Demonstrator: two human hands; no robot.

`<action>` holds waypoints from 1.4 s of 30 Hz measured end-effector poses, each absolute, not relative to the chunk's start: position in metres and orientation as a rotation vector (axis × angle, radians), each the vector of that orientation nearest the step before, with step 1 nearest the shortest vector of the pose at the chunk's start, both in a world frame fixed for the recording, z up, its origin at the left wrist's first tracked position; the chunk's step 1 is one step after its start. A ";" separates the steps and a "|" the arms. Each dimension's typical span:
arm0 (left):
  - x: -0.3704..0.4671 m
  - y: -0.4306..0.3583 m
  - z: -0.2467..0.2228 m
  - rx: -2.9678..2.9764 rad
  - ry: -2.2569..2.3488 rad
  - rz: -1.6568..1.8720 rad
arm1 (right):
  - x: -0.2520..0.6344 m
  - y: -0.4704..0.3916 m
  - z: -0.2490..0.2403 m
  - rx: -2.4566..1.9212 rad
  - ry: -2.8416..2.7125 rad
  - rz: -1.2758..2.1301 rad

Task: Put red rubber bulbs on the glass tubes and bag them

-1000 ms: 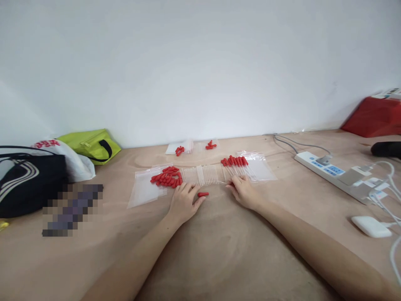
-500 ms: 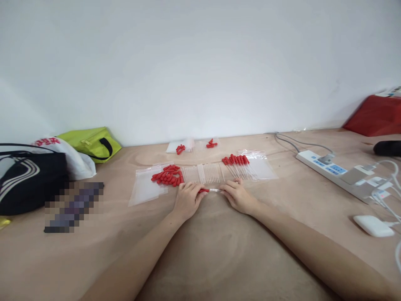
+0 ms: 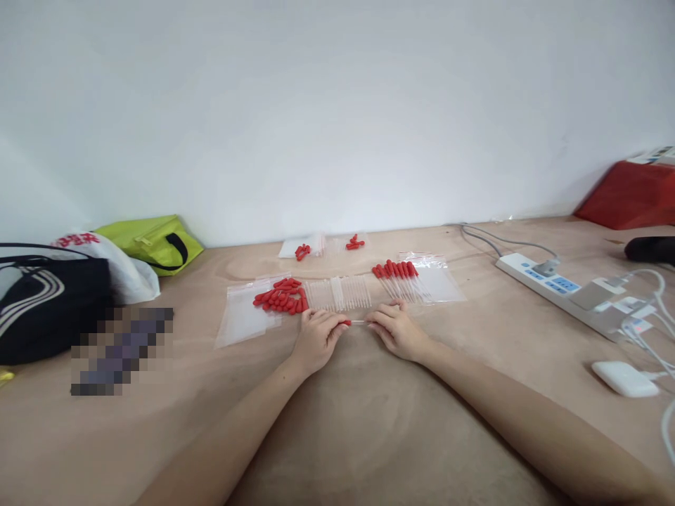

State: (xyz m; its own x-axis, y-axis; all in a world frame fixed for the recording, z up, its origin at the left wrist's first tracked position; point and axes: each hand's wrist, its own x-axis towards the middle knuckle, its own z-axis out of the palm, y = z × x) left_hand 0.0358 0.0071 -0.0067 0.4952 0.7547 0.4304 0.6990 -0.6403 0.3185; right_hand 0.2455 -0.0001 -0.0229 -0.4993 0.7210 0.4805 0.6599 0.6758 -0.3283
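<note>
My left hand (image 3: 318, 340) is closed on a red rubber bulb (image 3: 346, 323), whose end shows past my fingertips. A thin clear dropper tube (image 3: 357, 322) runs from the bulb to my right hand (image 3: 396, 332), which pinches its other end. The tube lies level, in line with the bulb. Just beyond my left hand is a heap of red rubber bulbs (image 3: 280, 296) on clear zip bags (image 3: 240, 316). A row of loose clear tubes (image 3: 353, 292) lies behind both hands. Past my right hand, several droppers with red bulbs (image 3: 401, 271) lie side by side, partly on another clear bag (image 3: 437, 277).
Small groups of red bulbs (image 3: 302, 251) with bags lie near the wall. At left are a black bag (image 3: 58, 302), a white plastic bag (image 3: 124, 270), a green bag (image 3: 152, 239) and a blurred-out item (image 3: 124, 351). At right are a power strip (image 3: 548, 281), white charger (image 3: 625, 378) and red bag (image 3: 627, 193).
The gap between my hands has narrowed slightly, and less of the tube shows between them. Both hands keep their grip. The whole view has shifted a little.
</note>
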 end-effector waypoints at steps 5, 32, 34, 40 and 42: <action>0.036 0.007 -0.007 2.629 1.211 0.857 | 0.244 0.001 -0.023 -1.015 -2.280 0.178; 0.038 0.002 -0.006 2.793 1.130 0.760 | 0.228 -0.004 -0.024 -1.010 -2.358 0.058; 0.038 0.002 -0.005 2.785 1.131 0.742 | 0.227 -0.003 -0.024 -1.007 -2.367 0.058; 0.034 0.008 -0.004 2.767 1.190 0.785 | 0.226 -0.003 -0.010 -1.079 -2.416 -0.044; 0.030 0.010 -0.006 2.747 1.257 0.858 | 0.228 0.000 -0.004 -1.146 -2.446 -0.110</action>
State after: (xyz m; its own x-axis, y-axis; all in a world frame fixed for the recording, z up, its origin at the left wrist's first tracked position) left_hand 0.0300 0.0100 -0.0055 0.5304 0.7005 0.4774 0.6997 -0.6797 0.2199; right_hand 0.2277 -0.0004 -0.0036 -0.5630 0.7133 0.4174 0.7480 0.6546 -0.1098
